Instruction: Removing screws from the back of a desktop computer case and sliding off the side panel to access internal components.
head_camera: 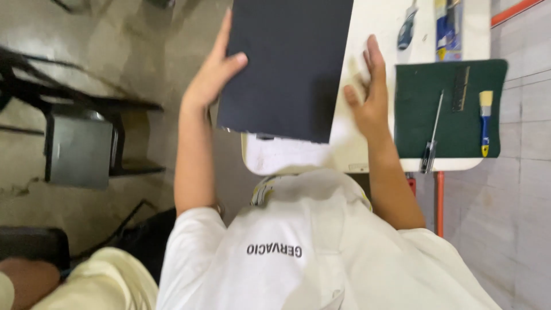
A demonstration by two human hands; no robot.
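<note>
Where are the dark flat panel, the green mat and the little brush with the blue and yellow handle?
dark flat panel (pixel 287 63), head view, middle of its face
green mat (pixel 416 109), head view, bare left part
brush (pixel 485 123), head view, blue handle

Green mat (pixel 422 109), small brush (pixel 485 121), screwdriver (pixel 407 27), dark stool (pixel 80 140), white table (pixel 379 23)

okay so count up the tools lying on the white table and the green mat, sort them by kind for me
Screwdrivers: 2, one with a blue-grey handle on the table, one slim one on the green mat
Brushes: 1, blue and yellow handle
Dark ruler-like strips: 1
Total: 4
</note>
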